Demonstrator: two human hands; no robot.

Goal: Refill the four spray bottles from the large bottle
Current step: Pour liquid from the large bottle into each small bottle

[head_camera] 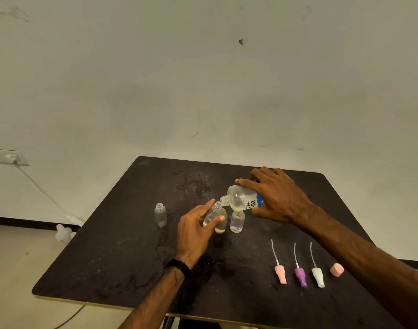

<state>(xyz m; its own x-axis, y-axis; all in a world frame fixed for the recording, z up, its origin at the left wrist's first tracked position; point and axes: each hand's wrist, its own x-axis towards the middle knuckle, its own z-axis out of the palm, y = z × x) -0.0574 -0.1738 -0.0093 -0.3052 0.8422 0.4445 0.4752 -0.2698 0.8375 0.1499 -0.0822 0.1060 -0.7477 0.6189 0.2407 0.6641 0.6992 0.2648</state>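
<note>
My right hand grips the large clear bottle with a blue label, tipped on its side, its open neck just above the mouth of a small spray bottle. My left hand holds that small bottle slightly tilted on the dark table; pale liquid sits in its lower part. A second small bottle stands upright right of it, under the large bottle, holding some liquid. An empty, uncapped small bottle stands alone to the left. No fourth small bottle is visible.
Three spray heads with dip tubes lie in a row at the front right: pink, purple, white. A pink cap lies beside them. Wet patches mark the table. A white object and cable lie on the floor left.
</note>
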